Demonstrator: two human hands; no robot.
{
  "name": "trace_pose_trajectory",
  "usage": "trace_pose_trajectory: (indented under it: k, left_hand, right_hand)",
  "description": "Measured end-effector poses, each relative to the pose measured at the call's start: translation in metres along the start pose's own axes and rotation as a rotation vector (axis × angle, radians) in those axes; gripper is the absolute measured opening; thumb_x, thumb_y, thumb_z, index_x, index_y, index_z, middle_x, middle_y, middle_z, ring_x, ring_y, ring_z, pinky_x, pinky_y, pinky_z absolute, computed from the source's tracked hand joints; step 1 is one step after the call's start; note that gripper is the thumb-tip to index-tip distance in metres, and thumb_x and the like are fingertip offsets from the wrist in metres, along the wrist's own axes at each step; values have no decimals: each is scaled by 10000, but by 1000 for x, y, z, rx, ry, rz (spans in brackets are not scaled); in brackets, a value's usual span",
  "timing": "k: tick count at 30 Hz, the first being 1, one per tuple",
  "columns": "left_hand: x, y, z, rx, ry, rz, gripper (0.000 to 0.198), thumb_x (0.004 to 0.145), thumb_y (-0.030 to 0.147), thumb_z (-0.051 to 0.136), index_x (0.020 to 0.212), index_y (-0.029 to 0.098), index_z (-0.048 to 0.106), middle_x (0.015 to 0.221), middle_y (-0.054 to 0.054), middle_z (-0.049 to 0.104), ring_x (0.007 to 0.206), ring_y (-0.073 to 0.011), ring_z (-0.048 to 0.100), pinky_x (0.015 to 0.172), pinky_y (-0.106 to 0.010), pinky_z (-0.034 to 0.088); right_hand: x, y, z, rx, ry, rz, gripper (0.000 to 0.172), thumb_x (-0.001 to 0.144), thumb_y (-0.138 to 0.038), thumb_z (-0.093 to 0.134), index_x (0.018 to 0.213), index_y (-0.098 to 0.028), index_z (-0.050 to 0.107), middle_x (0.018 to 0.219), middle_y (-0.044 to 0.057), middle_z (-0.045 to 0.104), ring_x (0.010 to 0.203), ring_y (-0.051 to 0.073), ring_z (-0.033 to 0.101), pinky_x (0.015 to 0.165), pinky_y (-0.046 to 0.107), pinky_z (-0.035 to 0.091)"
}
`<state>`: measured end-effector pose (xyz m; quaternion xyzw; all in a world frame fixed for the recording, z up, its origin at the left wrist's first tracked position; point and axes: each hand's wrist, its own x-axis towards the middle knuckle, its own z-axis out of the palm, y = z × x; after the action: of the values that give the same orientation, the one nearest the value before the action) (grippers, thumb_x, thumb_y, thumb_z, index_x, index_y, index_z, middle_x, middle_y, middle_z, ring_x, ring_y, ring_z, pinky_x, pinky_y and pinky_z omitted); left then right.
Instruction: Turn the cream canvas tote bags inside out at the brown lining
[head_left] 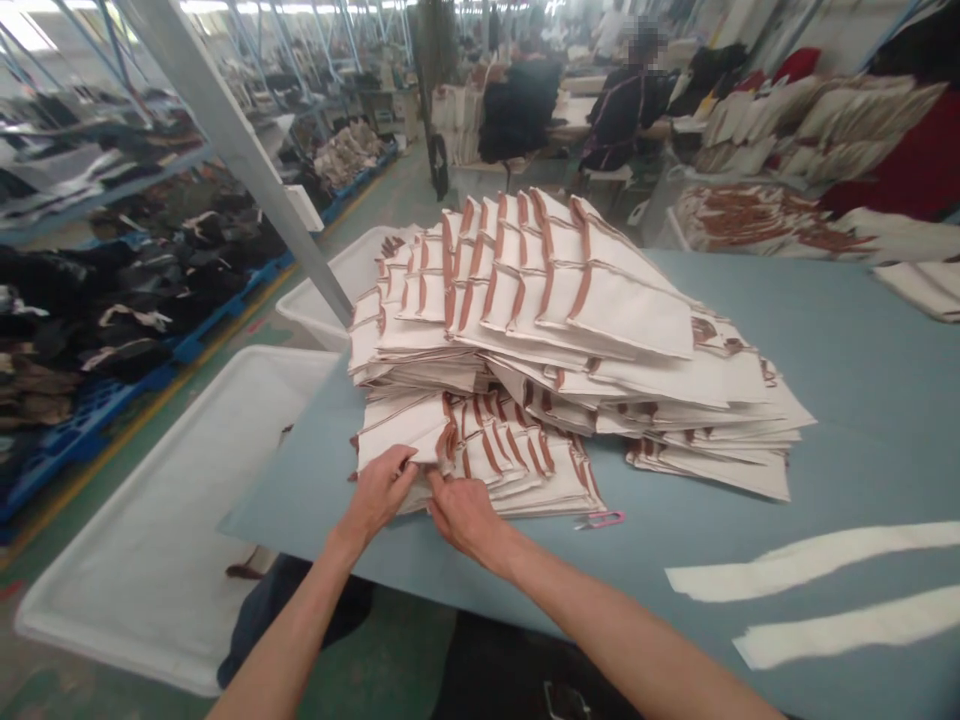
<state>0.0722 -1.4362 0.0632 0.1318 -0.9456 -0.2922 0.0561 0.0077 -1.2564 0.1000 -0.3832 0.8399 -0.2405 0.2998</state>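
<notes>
My left hand (384,487) pinches the near edge of a cream fabric panel (401,430) with brown trim, thumb on top. Close beside it, my right hand (469,512) is closed with its fingers curled at the same near edge; its fingertips are partly hidden. This panel lies on a low stack of similar brown-trimmed pieces (536,480). Behind the low stack rises a large fanned pile of cream panels (630,305), overlapping one another. Pink-handled thread snips (604,520) lie on the table just right of the low stack.
The blue-grey table (862,420) carries two pale strips (840,560) at the right. White plastic bins (150,510) stand at its left, near a slanted metal post (247,150). Dark garments (142,290) lie on blue pallets farther left. A person (626,105) sits in the background.
</notes>
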Motion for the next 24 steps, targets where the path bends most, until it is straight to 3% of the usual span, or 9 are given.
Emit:
trace_pose_trajectory:
  k: [4,7,10,13,17,21,23,24]
  left_hand:
    - [8,-19,-18,28,141,-101,224,1020,357,665,1095,148,698,1034,-49,730,876,-187,714,802,-378,619]
    - [23,-37,-48,70,360,-243,274,1031,406,638,1078,140,685,966,-32,713,797,-173,695,734,-345,602]
    - [36,-35,-75,105,455,-257,321,1052,442,570,982,147,675,807,3,669,661,-147,633,647,-300,544]
    - [34,-3,-93,151,418,-126,284,1008,403,520,918,199,695,710,-5,665,676,-188,637,645,-287,491]
    - [8,53,-124,253,443,-15,301,902,464,524,917,241,726,841,-43,743,841,-266,694,702,-311,492]
    - [-42,88,-151,389,667,-147,343,971,529,436,983,305,696,829,-61,691,809,-355,658,649,-412,477]
    - [-68,99,-141,387,734,-332,275,967,552,473,976,365,674,783,-40,659,758,-362,646,588,-425,464]
    - [-79,104,-128,278,688,-323,230,964,526,509,968,362,669,733,-28,646,700,-338,635,563,-411,460]
  right_hand:
    - [13,7,16,-22,25,108,371,1038,-369,645,1351,-173,617,1286,104,678,1112,260,693,975,499,582]
    - [18,24,21,32,35,170,353,1038,-369,646,1329,-171,630,1280,102,680,1104,255,694,960,486,590]
    - [26,37,23,133,32,216,329,1033,-372,654,1289,-166,649,1264,97,686,1089,248,698,946,473,596]
    - [32,42,23,262,15,251,311,1030,-375,659,1256,-161,663,1246,93,692,1067,240,702,931,461,601]
    - [34,44,22,438,-10,292,322,1031,-377,656,1272,-163,653,1249,94,688,1058,239,702,912,451,607]
    - [33,44,19,617,-41,319,336,1035,-380,650,1292,-165,640,1232,93,688,1017,227,708,872,427,619]
    - [31,40,18,702,-56,311,347,1032,-393,656,1291,-164,638,1198,86,696,966,211,714,838,405,625]
    - [28,37,16,742,-63,299,352,1043,-406,635,1294,-160,633,1161,82,707,921,201,720,808,391,628]
